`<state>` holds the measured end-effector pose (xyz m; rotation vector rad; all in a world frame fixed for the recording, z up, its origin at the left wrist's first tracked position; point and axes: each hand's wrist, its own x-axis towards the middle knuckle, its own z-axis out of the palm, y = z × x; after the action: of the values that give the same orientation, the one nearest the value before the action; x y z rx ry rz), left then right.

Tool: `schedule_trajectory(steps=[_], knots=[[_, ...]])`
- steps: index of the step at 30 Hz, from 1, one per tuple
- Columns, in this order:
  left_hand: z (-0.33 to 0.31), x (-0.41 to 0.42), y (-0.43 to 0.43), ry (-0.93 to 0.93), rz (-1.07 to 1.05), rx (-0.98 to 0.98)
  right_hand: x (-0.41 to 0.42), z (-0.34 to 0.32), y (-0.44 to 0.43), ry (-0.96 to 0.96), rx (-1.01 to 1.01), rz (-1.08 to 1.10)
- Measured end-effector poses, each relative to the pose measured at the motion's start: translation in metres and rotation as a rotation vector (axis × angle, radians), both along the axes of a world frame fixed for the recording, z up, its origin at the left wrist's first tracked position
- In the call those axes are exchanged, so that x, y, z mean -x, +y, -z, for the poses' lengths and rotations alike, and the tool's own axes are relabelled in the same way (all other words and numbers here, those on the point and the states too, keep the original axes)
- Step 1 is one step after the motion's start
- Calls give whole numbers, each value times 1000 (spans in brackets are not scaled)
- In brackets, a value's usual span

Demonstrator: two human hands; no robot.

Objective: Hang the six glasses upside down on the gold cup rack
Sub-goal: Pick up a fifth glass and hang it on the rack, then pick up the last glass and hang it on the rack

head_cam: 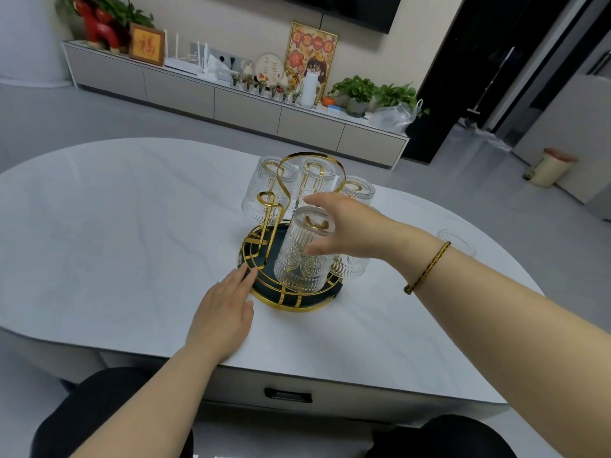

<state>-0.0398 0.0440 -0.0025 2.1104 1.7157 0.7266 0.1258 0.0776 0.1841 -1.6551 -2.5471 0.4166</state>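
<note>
The gold cup rack [291, 304] with a dark round tray base stands mid-table. Several ribbed clear glasses hang upside down on it: one at back left [264, 190], one at back middle [315, 180], one at back right [358, 190], and one low behind my right hand [350, 269]. My right hand [350, 226] holds the front glass [302, 259], thumb on its side and fingers over its base, with a gold peg inside it. One looped peg [266, 200] at front left is bare. My left hand [224, 312] lies flat, fingertips against the tray rim. Another glass [459, 241] stands on the table, partly hidden behind my right forearm.
The white oval table [115, 242] has a drawer handle [287, 395] under its near edge. My dark-clad knees show below. Beyond the table, a long low cabinet [231, 100] carries plants, frames and ornaments. A small bin [552, 166] stands on the floor at right.
</note>
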Motion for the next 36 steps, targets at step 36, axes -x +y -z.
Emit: schedule_trajectory(steps=[36], knots=[[-3,-176,-7,97,245,-8,-236,135,-31,810,-202,875]])
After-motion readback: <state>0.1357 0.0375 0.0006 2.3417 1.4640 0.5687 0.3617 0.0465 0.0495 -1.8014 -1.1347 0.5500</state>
